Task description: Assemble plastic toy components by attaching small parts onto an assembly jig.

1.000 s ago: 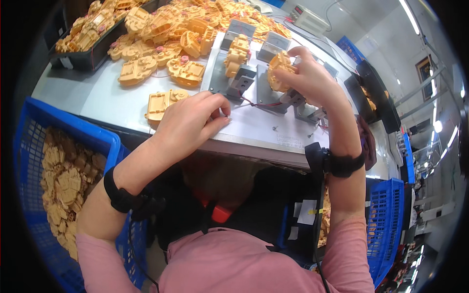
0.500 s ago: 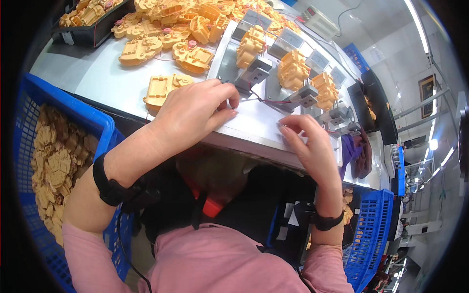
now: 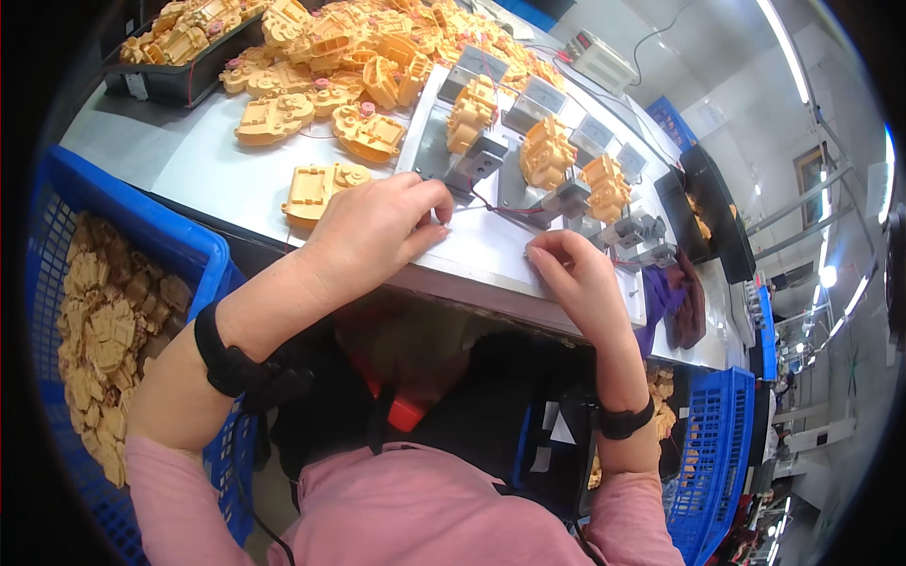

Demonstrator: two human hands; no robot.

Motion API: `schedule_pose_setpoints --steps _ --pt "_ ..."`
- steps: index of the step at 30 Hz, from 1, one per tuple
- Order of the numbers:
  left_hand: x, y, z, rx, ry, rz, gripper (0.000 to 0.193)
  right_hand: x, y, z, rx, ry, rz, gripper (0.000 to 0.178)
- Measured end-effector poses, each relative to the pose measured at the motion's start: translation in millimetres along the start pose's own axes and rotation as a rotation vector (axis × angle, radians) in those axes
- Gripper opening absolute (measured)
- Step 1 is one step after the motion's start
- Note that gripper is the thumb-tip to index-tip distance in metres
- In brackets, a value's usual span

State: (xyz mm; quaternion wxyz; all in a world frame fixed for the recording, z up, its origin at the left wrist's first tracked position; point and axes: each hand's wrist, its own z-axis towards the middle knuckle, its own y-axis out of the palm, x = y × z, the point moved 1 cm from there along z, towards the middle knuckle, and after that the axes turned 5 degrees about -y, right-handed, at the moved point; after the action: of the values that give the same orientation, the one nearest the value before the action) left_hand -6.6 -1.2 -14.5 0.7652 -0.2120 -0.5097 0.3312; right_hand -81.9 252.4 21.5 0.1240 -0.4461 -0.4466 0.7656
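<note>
My left hand rests at the front edge of the white work board, its fingers curled toward the thumb. Whatever it may hold is hidden or too small to make out. My right hand is at the same edge farther right, thumb and forefinger pinched; a tiny dark speck shows at the tips. Between and beyond the hands run thin red and black wires. Behind them stand grey clamp fixtures bearing yellow plastic housings: a left one, a middle one and a right one. A single yellow housing lies beside my left wrist.
Yellow housings are heaped at the back left, next to a black tray. Analog meters line the board's rear. Blue crates stand at left and right. Purple cloth lies at the right.
The fixtures and table have shifted slightly left in the picture as the view moved. Both hands keep nearly the same pose; the right fingers look closer together.
</note>
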Motion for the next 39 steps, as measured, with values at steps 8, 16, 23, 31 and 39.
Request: schedule_pose_setpoints --steps 8,16,23,31,39 --pt "-3.0 1.0 -0.1 0.023 0.040 0.041 0.013 -15.6 -30.0 -15.4 0.067 0.009 -0.052 0.018" --pt "-1.4 -1.5 2.4 -0.006 0.020 -0.003 0.014 17.6 -28.9 -47.5 0.243 0.008 -0.063 0.014" --pt "2.6 -4.7 4.7 -0.094 -0.076 -0.081 0.014 57.5 -33.1 -64.4 0.374 -0.055 -0.204 0.016" --pt "8.2 -9.6 7.0 -0.178 -0.241 -0.177 0.016 65.4 -23.9 -60.4 0.384 -0.087 -0.076 0.013" --pt "7.6 -5.1 8.1 -0.107 -0.139 -0.133 0.016 69.5 -26.8 -60.8 0.392 -0.107 -0.054 0.013"
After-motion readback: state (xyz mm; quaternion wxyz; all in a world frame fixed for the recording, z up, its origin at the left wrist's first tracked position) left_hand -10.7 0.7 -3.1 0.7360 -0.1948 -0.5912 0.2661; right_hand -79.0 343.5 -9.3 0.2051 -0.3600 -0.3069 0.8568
